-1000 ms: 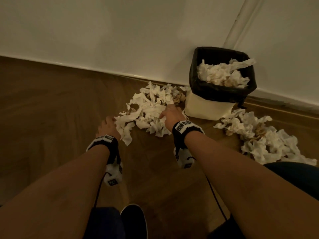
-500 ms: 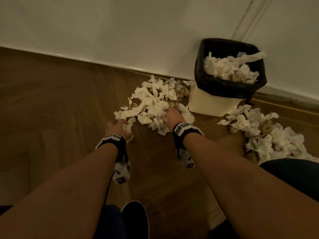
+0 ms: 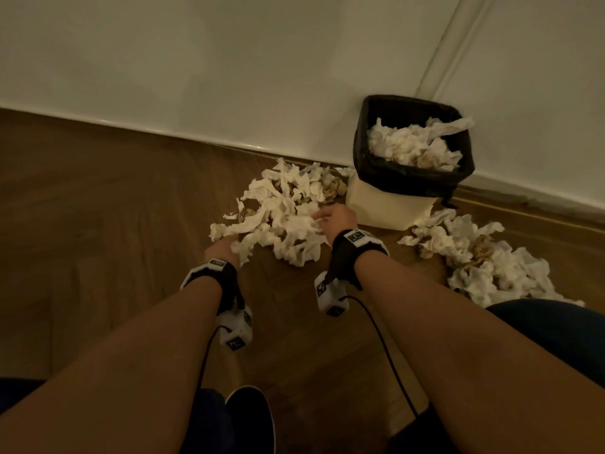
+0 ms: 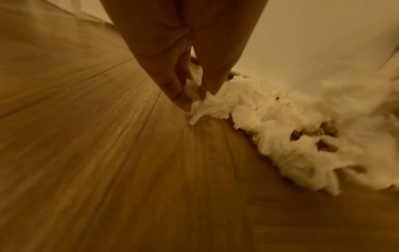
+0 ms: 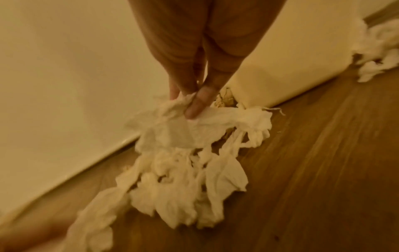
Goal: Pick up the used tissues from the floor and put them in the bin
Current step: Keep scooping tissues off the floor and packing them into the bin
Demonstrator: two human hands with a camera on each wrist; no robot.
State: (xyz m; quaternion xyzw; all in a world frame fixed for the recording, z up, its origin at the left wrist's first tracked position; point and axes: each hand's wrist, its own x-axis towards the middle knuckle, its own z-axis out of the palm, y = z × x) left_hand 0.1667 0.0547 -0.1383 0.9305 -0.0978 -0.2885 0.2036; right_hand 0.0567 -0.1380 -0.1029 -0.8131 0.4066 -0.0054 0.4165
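wood plank flooring (image 3: 98,208) runs up to a pale wall (image 3: 229,60) with a white skirting board along its foot. against that wall stands the bin (image 3: 386,208), a cream square tub lined with a black bag (image 3: 363,158) folded over its rim; it is upright, mouth facing up, and already heaped with crumpled white tissues (image 3: 412,145), one long strip trailing toward the bin's far right corner.

two piles of used tissues lie on the floor, one on either side of the bin. the right pile (image 3: 491,260) spreads from the bin's base out toward the person's dark-clad knee. the left pile (image 3: 284,217) (its long axis runs roughly from the bin's near left corner out to the left and toward the person) touches the bin's side and holds a few brownish scraps among the white.

both forearms reach into the left pile, each wrist wearing a black strap with a white camera block. the right hand (image 3: 337,216) is at the pile's bin end, fingers (image 5: 200,100) nearly together and pinching a sheet from which a string of tangled tissues hangs to the floor. the left hand (image 3: 222,249) is at the pile's outer end, fingertips (image 4: 181,100) drawn narrow and pinching the end tuft of tissue.

a dark shoe (image 3: 252,417) shows at the bottom edge.
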